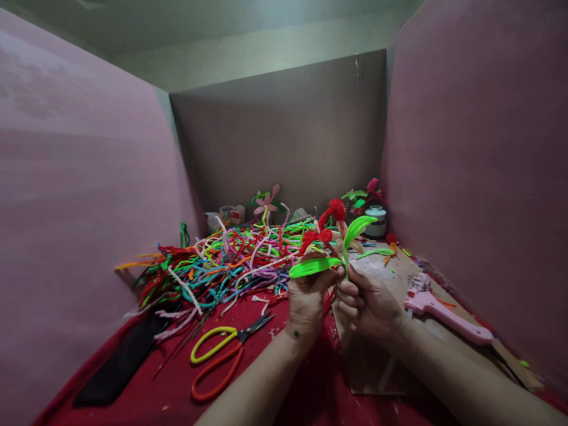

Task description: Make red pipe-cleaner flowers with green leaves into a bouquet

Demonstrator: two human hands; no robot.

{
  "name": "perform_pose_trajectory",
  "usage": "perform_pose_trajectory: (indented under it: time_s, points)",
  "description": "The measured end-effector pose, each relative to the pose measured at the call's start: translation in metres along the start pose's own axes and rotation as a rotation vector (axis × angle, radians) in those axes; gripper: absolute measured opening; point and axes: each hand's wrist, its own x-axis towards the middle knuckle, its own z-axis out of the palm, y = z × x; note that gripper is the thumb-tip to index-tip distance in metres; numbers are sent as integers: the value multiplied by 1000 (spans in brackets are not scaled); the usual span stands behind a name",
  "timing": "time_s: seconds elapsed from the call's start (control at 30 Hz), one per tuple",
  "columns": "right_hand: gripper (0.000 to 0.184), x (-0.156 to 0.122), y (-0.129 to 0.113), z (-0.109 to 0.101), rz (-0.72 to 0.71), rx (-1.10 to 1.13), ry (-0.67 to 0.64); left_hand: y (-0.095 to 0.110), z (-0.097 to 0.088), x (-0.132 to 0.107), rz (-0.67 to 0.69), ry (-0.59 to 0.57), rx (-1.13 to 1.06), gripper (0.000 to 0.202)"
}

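Note:
Both hands meet at the middle right, above the front of the work area. My left hand (308, 302) is closed around the stems of a red pipe-cleaner flower (328, 228). Between the thumb and fingers of my right hand (366, 299) is pinched the base of a bright green pipe-cleaner leaf (356, 232), which points up. A second green leaf (314, 268) sticks out to the left, over my left hand. Pale beige petals show behind the upright leaf. The fingers hide where the stems and leaf bases come together.
A large heap of coloured pipe cleaners (248, 254) covers the back left. Scissors (222, 355) and a black flat object (124, 361) lie on the red cloth (261, 390). To the right, a pink glue gun (448, 313) rests on a board. A jar (376, 221) stands behind.

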Motion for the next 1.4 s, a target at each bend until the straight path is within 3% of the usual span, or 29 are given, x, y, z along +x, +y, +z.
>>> perform_pose_trajectory:
  time_s: [0.2,0.33,0.5,0.6,0.7,0.87,1.03,1.2,1.4]
  points:
    - [21,-3,2,0,132,-3,-19,2,-19,8,155,-190,254,10]
    - [23,-4,6,0,140,-43,-33,4,-33,10,389,-305,616,16]
    - [22,-5,13,6,64,-130,-42,6,-30,4,530,-195,825,6]
    - [23,-7,15,10,34,-165,-50,8,-18,-2,408,-77,801,11]
    - [24,-8,13,12,43,-152,-50,10,-7,-4,300,-33,642,12]
    - [23,-9,8,12,31,-119,-18,12,-7,-3,202,-88,467,3]
    - [22,-8,5,9,-28,-207,-12,8,-14,-3,82,-90,318,20]
    - [15,-5,7,11,-202,-372,43,0,-12,-8,-82,-264,223,18]
    - [10,2,14,9,-272,-449,29,-10,-5,-7,-232,-147,-83,23]
